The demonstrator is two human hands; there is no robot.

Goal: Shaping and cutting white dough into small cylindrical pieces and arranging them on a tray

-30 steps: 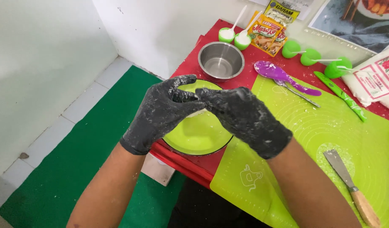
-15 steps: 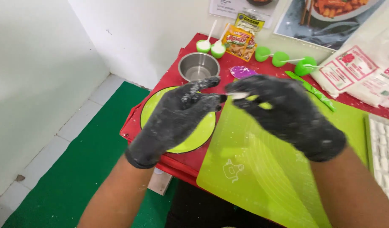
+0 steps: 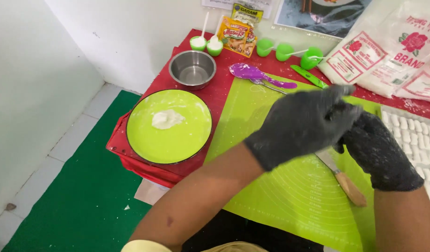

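Both forearms are reaching up from six o'clock over the green mat [image 3: 289,196]. The left hand [image 3: 304,125], black-gloved and floured, is crossing over and wrapping the right hand [image 3: 379,151]; whether anything sits between them I cannot tell. A wooden-handled knife [image 3: 346,183] is lying just beneath them. At nine o'clock a green plate [image 3: 145,140] is holding a dough lump [image 3: 166,119]; a steel bowl [image 3: 193,69] is sitting at eleven.

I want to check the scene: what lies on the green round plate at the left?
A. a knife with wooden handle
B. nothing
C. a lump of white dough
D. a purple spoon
C: a white dough lump sits on the green plate; the spoon and knife lie elsewhere.
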